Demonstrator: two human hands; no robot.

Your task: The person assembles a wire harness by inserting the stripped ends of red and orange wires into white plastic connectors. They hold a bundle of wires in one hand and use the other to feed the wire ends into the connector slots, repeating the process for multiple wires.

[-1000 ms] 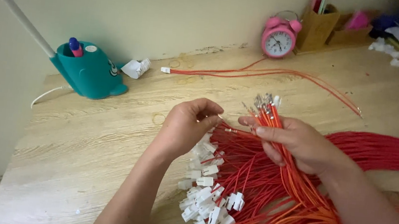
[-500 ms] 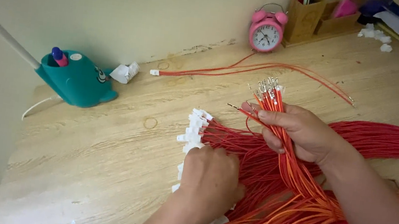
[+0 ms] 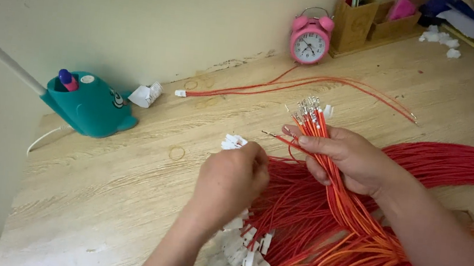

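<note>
Left hand (image 3: 231, 176) lifted white connectors (image 3: 233, 142).

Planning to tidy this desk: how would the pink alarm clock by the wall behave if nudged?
The pink alarm clock stands upright on small feet, so it would probably tip rather than slide. Its round body might roll once down. It looks light.

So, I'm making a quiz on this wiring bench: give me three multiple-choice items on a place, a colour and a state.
1. Where does the round pink alarm clock stand?
A. by the back wall
B. on the floor
C. in the left hand

2. What colour is the whale-shaped desk holder?
A. yellow
B. teal
C. black

3. How does the right hand hold the bundle of red wires with metal tips?
A. gripped, tips pointing away
B. lying loose beside it
C. coiled around the wrist

Answers: 1 A, it stands on the desk against the wall; 2 B, its body is teal; 3 A, the fingers close round the bundle.
</note>
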